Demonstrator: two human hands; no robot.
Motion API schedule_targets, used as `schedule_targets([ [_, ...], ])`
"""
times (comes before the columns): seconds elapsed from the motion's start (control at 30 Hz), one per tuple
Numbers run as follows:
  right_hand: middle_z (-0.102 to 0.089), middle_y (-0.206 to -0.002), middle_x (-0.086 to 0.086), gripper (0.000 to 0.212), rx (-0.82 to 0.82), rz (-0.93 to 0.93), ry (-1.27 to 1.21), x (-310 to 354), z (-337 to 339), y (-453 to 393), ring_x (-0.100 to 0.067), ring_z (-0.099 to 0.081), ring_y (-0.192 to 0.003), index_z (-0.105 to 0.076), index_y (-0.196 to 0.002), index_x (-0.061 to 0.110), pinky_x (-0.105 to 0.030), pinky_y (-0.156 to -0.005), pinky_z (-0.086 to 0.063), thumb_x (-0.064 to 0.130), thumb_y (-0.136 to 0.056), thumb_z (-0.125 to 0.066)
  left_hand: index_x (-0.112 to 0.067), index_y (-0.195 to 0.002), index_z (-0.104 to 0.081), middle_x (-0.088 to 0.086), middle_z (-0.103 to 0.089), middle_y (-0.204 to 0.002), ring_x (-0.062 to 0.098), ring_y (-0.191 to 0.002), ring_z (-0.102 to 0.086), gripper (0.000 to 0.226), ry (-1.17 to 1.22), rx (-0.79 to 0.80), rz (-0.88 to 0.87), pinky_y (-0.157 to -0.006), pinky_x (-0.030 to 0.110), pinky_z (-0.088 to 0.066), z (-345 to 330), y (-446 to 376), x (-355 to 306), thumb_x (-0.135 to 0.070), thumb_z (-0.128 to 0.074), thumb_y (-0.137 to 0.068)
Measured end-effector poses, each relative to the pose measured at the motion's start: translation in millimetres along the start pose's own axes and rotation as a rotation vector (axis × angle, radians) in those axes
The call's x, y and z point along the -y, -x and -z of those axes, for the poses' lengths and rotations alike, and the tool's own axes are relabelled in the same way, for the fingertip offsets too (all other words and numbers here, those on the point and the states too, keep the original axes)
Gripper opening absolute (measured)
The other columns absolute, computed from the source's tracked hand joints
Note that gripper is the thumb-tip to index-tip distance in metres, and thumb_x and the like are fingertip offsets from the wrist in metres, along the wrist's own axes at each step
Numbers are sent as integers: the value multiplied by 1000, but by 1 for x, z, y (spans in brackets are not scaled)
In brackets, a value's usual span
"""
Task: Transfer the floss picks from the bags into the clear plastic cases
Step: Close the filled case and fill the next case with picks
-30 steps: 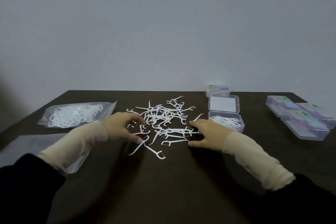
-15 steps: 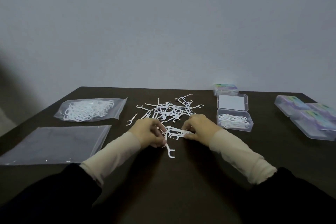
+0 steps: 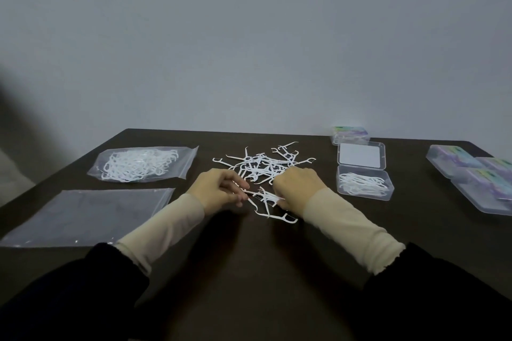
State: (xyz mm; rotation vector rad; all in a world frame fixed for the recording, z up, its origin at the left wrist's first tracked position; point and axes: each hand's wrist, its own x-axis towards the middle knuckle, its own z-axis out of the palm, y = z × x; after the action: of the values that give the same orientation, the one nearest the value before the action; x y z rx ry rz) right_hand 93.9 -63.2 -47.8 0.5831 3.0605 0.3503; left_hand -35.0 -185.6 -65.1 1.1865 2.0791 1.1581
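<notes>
Floss picks (image 3: 263, 167) are lying loose on the table (image 3: 249, 257); left hand (image 3: 219, 188) and right hand (image 3: 297, 188) are pinching a small bunch. One open case (image 3: 364, 185) is part-filled, one bag (image 3: 138, 165) is awaiting emptying.

Table (image 3: 249, 285): under everything else.
Loose floss picks (image 3: 263, 166): scattered at mid-table, toward the far edge.
Left hand (image 3: 219, 191): at the near left edge of the scatter.
Right hand (image 3: 297, 188): at its near right edge, facing the left hand.
Small bunch of picks (image 3: 267, 198): between the two hands, touching both.
Single pick (image 3: 279, 217): on the table just before that bunch.
Filled bag (image 3: 141, 165): far left, left of the scatter.
Flat bag (image 3: 83, 216): directly before the filled bag.
Open case (image 3: 364, 183): right of the right hand, picks inside.
Lid (image 3: 361, 159): directly behind the open case.
Small closed case (image 3: 350, 134): behind the lid, at the far edge.
Closed cases (image 3: 476, 174): far right, grouped and overlapping.
</notes>
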Motion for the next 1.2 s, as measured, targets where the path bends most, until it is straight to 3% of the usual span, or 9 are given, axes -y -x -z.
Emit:
schedule_targets([
  [0.2, -57, -121, -6, 26, -4, 85, 283, 5, -2, -8, -28, -53, -115, -53, -115, 13, -36, -90, -38, 11, -90, -50, 2, -93, -62, 8, -66, -72, 2, -52, -63, 20, 12, -32, -7, -56, 14, -51, 0, -1, 3, 17, -56, -80],
  [0.33, -57, -121, -5, 27, -33, 127, 301, 3, -4, -10, -28, -54, -114, -54, -115, 14, -32, -80, -37, 6, -90, -47, -2, -90, -63, 7, -66, -71, 1, -53, -63, 22, -7, -48, -27, -58, 14, -52, -1, -3, 4, 16, -56, -80],
  [0.47, -57, -120, -7, 25, -23, 47, 231, -1, -3, -12, -29, -56, -112, -55, -113, 11, -30, -72, -33, 8, -90, -46, -4, -90, -64, 7, -67, -73, 2, -55, -64, 21, -23, -46, -36, -61, 15, -54, 0, -4, 6, 14, -58, -81],
  [0.63, -57, -120, -9, 26, -29, -64, 152, -6, -8, -16, -28, -53, -114, -56, -114, 9, -34, -82, -42, 9, -93, -41, -4, -90, -64, 8, -67, -74, 3, -56, -64, 22, -11, -45, -48, -64, 17, -55, 2, -4, 9, 15, -56, -81],
  [0.77, -53, -127, -7, 27, -20, -77, 157, -14, -21, -21, -25, -44, -121, -50, -120, 9, -39, -91, -38, 9, -96, -37, -6, -88, -64, 9, -68, -76, 2, -58, -64, 23, -14, -38, -69, -63, 14, -53, 2, -5, 10, 15, -57, -81],
  [0.97, -59, -121, -6, 28, -50, -125, -11, -34, -21, -18, -24, -49, -118, -53, -115, 14, -37, -95, -32, 24, -100, -32, -22, -94, -70, -10, -67, -86, 9, -87, -62, 19, -330, 17, -188, -83, 18, -46, -2, -10, 9, -15, -74, -77],
  [1.07, -58, -123, -3, 28, 2, -143, -150, -46, -18, -13, -22, -49, -118, -54, -114, 17, -36, -96, -31, 31, -99, -35, -20, -109, -65, -8, -63, -100, 9, -94, -56, 41, -428, 47, -160, -85, 19, -43, -11, -14, 5, -29, -78, -72],
  [1.2, -58, -122, -2, 28, 26, -131, -193, -57, -17, -8, -21, -47, -120, -55, -116, 18, -37, -99, -29, 31, -99, -36, -21, -118, -60, -9, -56, -99, 5, -91, -50, 58, -518, 64, -200, -84, 18, -40, -23, -18, -2, -44, -77, -68],
])
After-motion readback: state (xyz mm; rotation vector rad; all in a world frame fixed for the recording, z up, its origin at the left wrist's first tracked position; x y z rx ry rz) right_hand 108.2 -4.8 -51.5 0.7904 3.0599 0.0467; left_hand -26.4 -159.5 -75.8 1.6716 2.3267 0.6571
